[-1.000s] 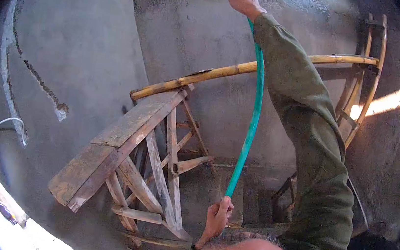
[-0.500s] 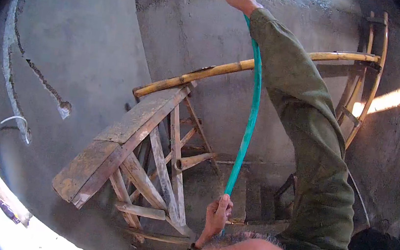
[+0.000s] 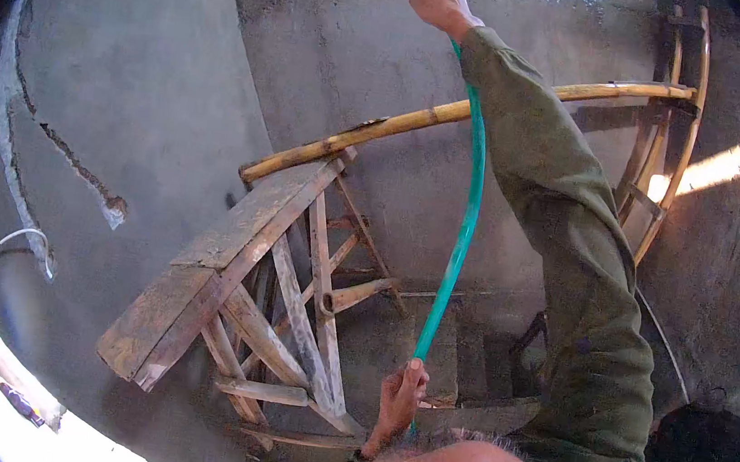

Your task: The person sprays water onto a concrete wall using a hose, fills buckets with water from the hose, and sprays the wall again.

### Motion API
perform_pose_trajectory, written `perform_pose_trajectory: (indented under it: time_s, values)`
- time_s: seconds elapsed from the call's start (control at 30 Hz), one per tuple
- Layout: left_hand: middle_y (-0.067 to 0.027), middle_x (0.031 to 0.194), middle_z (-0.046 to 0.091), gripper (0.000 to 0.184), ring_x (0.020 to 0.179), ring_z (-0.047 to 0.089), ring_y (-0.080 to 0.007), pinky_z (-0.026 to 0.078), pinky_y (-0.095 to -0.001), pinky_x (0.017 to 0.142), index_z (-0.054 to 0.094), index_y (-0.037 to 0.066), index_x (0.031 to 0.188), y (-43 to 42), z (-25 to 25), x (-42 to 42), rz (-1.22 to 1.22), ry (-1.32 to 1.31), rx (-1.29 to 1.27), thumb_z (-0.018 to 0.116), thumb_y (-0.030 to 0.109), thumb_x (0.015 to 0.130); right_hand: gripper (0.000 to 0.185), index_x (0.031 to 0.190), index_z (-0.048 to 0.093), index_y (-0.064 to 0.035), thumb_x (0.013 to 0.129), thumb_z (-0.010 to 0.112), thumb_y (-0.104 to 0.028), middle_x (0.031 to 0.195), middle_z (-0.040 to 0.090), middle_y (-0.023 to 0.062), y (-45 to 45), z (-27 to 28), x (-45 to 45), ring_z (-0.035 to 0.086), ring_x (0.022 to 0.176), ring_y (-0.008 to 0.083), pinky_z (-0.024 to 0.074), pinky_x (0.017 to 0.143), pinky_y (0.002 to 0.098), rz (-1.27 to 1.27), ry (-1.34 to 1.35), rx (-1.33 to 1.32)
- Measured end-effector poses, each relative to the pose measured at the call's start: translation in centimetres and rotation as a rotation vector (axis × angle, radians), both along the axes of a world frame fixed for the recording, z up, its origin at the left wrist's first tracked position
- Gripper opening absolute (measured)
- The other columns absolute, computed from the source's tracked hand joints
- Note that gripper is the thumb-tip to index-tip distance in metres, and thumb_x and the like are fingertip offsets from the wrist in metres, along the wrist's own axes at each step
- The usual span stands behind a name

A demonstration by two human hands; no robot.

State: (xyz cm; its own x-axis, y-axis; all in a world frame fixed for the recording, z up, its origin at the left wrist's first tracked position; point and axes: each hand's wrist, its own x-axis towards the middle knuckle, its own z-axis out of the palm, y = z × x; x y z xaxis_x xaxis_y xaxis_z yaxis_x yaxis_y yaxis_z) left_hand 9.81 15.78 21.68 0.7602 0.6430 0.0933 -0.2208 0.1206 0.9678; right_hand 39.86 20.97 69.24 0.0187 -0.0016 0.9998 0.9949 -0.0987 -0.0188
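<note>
A green hose runs from top to bottom through the head view, in front of a grey wall. My right hand, at the end of a raised arm in an olive sleeve, is closed around the hose near its upper end. That end lies at the top edge, where whitish spray shows faintly beside the fingers. Lower down, my left hand is wrapped around the same hose, its thumb along the front. Below this hand, my head hides most of the hose.
A wooden trestle with a plank top stands left of the hose. From it a bamboo pole reaches right to an upright bamboo ladder-like frame. The grey wall has chiselled grooves and a white cable.
The view has shifted a little, so the trestle and pole sit slightly higher and further left. My right hand is a little lower in view; both hands keep hold of the hose.
</note>
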Motion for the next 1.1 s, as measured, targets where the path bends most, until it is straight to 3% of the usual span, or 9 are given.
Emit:
perform_pose_trajectory:
  time_s: [0.47, 0.53, 0.7, 0.9, 1.1]
  values:
    - [0.0029, 0.058, 0.044, 0.04, 0.051, 0.04, -0.0048, 0.031, -0.022, 0.044, 0.053, 0.005, 0.071, -0.6, 0.4, 0.2, 0.014, 0.075, 0.0, 0.05, 0.041, 0.089, 0.031, 0.111, 0.046, -0.0049, 0.082, 0.042, -0.012, 0.075, 0.057, 0.028, -2.0, -3.2, 2.5, 0.056, 0.074, 0.0458, 0.0421, 0.061, 0.0528, -0.033, 0.009, -0.02]
    - [0.0029, 0.058, 0.044, 0.04, 0.051, 0.04, -0.0048, 0.031, -0.022, 0.044, 0.053, 0.005, 0.07, -0.7, 0.2, 0.4, 0.015, 0.057, -0.003, 0.05, 0.041, 0.088, 0.027, 0.108, 0.038, -0.0144, 0.082, 0.047, -0.013, 0.07, 0.057, 0.0254, -2.2, -4.3, 2.8, 0.055, 0.071, 0.0469, 0.0385, 0.059, 0.054, -0.057, -0.021, -0.028]
    - [0.0029, 0.052, 0.04, 0.042, 0.046, 0.036, -0.0071, 0.027, -0.025, 0.043, 0.049, 0.01, 0.063, -1.1, 1.4, -0.1, 0.049, 0.165, 0.178, 0.045, 0.042, 0.09, 0.028, 0.108, 0.039, -0.0142, 0.082, 0.047, -0.014, 0.074, 0.058, 0.0258, -2.3, -7.0, 7.2, 0.055, 0.073, 0.0464, 0.0398, 0.062, 0.0539, -0.071, 0.034, -0.09]
    - [0.0031, 0.05, 0.038, 0.043, 0.046, 0.034, -0.0078, 0.024, -0.0263, 0.043, 0.047, 0.011, 0.058, -0.6, -0.3, 0.3, 0.025, 0.156, 0.112, 0.045, 0.04, 0.09, 0.028, 0.109, 0.038, -0.0143, 0.082, 0.048, -0.014, 0.075, 0.058, 0.0258, -3.0, -10.5, 8.8, 0.055, 0.074, 0.0466, 0.0398, 0.062, 0.0529, -0.08, 0.121, -0.173]
    - [0.0036, 0.058, 0.043, 0.039, 0.053, 0.037, -0.0052, 0.03, -0.0234, 0.047, 0.05, 0.007, 0.066, -0.8, 0.8, -0.6, 0.043, 0.224, 0.172, 0.052, 0.039, 0.088, 0.028, 0.107, 0.037, -0.0135, 0.082, 0.047, -0.009, 0.073, 0.057, 0.025, -3.6, -13.6, 9.9, 0.054, 0.072, 0.0468, 0.0374, 0.059, 0.0524, -0.063, 0.078, -0.252]
